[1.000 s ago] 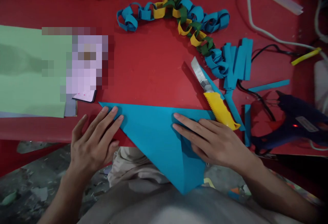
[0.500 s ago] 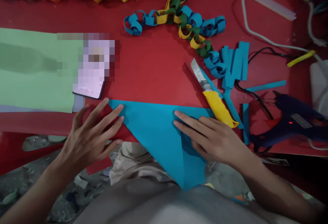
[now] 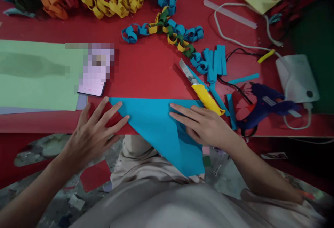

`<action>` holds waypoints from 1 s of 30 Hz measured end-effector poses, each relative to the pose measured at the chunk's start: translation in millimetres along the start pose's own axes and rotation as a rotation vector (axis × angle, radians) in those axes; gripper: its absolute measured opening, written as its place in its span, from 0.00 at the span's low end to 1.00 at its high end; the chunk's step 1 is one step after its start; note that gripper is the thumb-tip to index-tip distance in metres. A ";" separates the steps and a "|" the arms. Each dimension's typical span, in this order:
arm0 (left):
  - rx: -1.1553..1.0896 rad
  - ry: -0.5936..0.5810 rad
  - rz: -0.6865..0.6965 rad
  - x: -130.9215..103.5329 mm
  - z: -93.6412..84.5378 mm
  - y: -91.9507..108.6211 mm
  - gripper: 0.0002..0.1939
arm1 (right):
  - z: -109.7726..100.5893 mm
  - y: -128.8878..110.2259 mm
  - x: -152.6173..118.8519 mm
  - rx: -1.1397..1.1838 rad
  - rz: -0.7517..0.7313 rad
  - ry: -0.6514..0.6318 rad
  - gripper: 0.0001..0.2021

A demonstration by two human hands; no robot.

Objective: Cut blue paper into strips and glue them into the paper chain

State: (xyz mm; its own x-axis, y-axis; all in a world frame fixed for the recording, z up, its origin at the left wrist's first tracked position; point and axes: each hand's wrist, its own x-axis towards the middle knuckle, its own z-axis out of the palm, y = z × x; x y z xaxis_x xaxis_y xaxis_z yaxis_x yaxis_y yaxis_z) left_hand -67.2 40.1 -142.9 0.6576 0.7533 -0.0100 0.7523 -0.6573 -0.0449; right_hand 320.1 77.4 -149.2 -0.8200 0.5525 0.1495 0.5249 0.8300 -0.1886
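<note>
A folded sheet of blue paper lies at the table's front edge, its pointed lower part hanging over toward my lap. My left hand has its fingers spread, the tips pressing on the paper's left corner. On the right part of the fold my right hand rests with fingers stretched out flat; its thumb side is partly hidden. Just beyond that hand lies a yellow-handled utility knife, blade out and pointing away to the left.
Blue paper strips lie near a paper chain. At right are a hot glue gun, a white power bank and cables. A phone sits on green paper at left. More chains are piled behind.
The view has shifted, bringing more of the table's right side into sight. My left fingers have spread slightly along the paper's edge. My right hand stays on the fold.
</note>
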 end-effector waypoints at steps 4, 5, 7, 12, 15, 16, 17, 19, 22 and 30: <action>0.106 0.048 -0.029 0.2 -5.1 7.7 0.31 | 1.1 -0.7 1.9 0.029 0.003 0.018 0.25; 0.147 0.065 -0.024 -0.4 -6.2 9.7 0.30 | -0.2 -1.4 1.8 0.043 0.002 0.021 0.25; 0.248 0.135 0.010 -4.0 -7.2 13.8 0.27 | -6.3 -4.3 -1.2 0.085 0.016 0.043 0.26; 0.331 0.488 0.196 -23.0 -5.7 25.2 0.14 | -41.7 -28.4 -28.4 0.187 0.117 0.219 0.28; 0.231 0.613 0.136 -29.0 -23.1 32.6 0.14 | -71.8 -58.4 -45.5 0.088 0.131 0.372 0.27; 0.197 0.640 0.103 -29.1 -35.3 35.7 0.14 | -82.7 -71.4 -48.3 0.041 0.129 0.430 0.26; 0.171 0.650 0.080 -28.6 -50.5 39.5 0.13 | -93.6 -85.7 -49.1 -0.005 0.119 0.479 0.25; 0.158 0.640 0.053 -26.4 -87.1 49.8 0.10 | -114.3 -117.5 -44.2 -0.093 0.116 0.526 0.23; 0.153 0.539 0.099 -23.0 -142.4 71.1 0.08 | -136.3 -164.2 -23.5 -0.262 0.139 0.420 0.17; 0.048 0.514 0.200 -31.6 -201.5 105.4 0.17 | -130.6 -209.7 27.1 -0.253 0.056 0.481 0.08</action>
State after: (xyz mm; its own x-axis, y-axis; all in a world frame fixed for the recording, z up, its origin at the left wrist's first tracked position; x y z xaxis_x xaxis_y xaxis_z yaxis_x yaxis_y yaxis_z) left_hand -0.6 -57.4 53.9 0.7314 0.4988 0.4651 0.6162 -0.7755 -0.1374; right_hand 217.6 -71.7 21.2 -0.6231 0.5197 0.5844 0.6522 0.7578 0.0215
